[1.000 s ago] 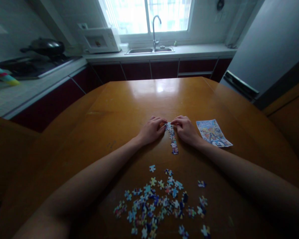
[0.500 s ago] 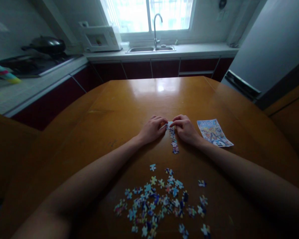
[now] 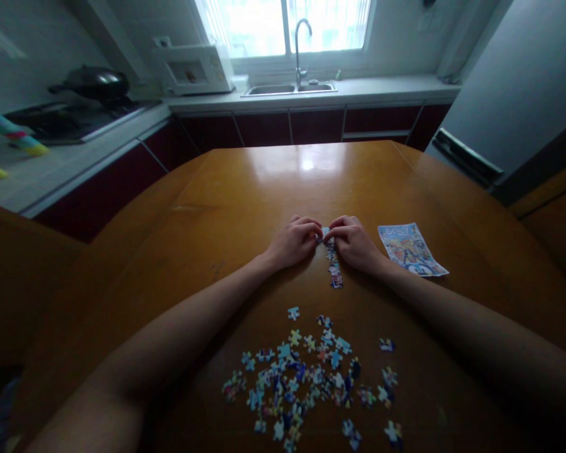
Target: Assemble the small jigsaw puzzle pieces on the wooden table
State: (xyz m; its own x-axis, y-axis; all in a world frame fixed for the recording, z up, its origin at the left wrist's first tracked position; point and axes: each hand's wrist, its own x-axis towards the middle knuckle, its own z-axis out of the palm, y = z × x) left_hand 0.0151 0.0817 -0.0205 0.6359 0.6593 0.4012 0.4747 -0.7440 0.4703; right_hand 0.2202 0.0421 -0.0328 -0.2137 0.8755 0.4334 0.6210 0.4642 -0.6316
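Note:
A narrow strip of joined jigsaw pieces (image 3: 334,267) lies on the wooden table, running from between my hands toward me. My left hand (image 3: 298,240) is at the strip's far end on its left side, thumb and fingers closed on a small puzzle piece (image 3: 319,238) that is mostly covered. From the right, my right hand (image 3: 351,241) touches the same far end with bent fingers, its fingertips pressed on the strip. Closer to me, many loose jigsaw pieces (image 3: 292,384) lie in a scattered heap.
A printed picture sheet (image 3: 412,250) lies right of my right hand. The wooden table (image 3: 245,195) has a rounded edge. Beyond it are a sink (image 3: 270,90) with a tap, a microwave (image 3: 195,70), a wok (image 3: 97,83) on the stove and a fridge (image 3: 514,94).
The whole view has shifted slightly. Both hands stay at the strip's far end, with my left fingers a little closer to my right ones.

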